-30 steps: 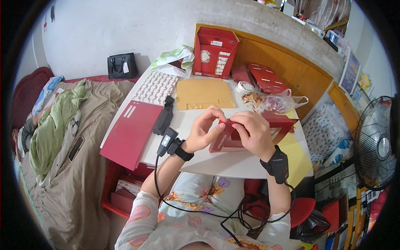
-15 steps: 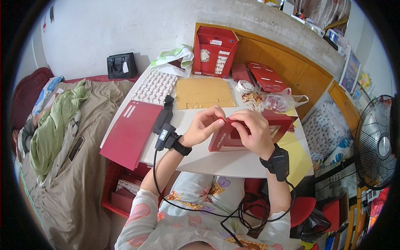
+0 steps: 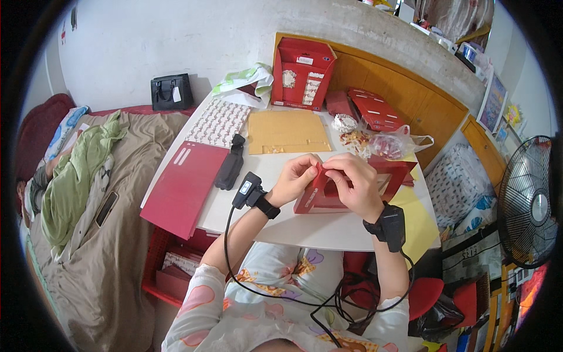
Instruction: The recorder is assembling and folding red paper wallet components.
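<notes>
Above the counter (image 3: 281,227), left hand (image 3: 297,177) and right hand (image 3: 356,185) angle inward, fingers pinching the red box (image 3: 320,190) at top.

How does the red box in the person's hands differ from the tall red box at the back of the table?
The held red box is pinched at its top by the left hand and right hand; the tall red box stands untouched. The held red box sits low and wide toward the table's near side, while the tall red box rises upright at the far side. Both are red.
</notes>
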The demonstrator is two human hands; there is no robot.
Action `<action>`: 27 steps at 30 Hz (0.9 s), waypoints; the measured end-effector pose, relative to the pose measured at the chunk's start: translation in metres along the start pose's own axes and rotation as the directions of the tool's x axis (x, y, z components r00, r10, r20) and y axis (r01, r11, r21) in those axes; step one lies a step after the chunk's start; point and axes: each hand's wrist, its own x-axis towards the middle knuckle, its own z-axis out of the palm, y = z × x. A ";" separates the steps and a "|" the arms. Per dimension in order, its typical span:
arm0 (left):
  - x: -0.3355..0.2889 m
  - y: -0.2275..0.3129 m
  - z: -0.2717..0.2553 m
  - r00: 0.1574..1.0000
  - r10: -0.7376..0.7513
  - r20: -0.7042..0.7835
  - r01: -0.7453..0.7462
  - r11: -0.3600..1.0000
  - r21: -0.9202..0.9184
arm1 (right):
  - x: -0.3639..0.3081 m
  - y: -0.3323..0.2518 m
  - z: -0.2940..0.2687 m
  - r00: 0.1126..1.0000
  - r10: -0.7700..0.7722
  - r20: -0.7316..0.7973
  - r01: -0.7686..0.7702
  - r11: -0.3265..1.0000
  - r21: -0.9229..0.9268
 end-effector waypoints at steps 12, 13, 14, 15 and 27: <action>-0.021 -0.005 0.004 0.993 0.015 -0.117 0.021 0.952 0.305 | 0.001 0.002 0.005 1.000 -0.017 -0.022 0.016 0.999 -0.042; -0.021 -0.007 0.003 0.991 0.046 -0.126 -0.003 0.949 0.316 | 0.001 0.001 0.005 1.000 -0.018 -0.023 0.017 0.999 -0.039; -0.021 -0.008 0.002 0.988 0.077 -0.136 -0.028 0.944 0.328 | 0.002 0.000 0.004 1.000 -0.004 -0.009 0.004 1.000 -0.017; -0.021 -0.010 0.002 0.988 0.077 -0.135 -0.028 0.944 0.329 | 0.003 0.000 0.004 1.000 0.009 0.005 -0.009 1.000 0.003; -0.021 -0.021 0.008 0.948 0.250 -0.198 -0.127 0.865 0.485 | 0.001 0.002 0.006 1.000 -0.017 -0.004 0.017 1.000 -0.011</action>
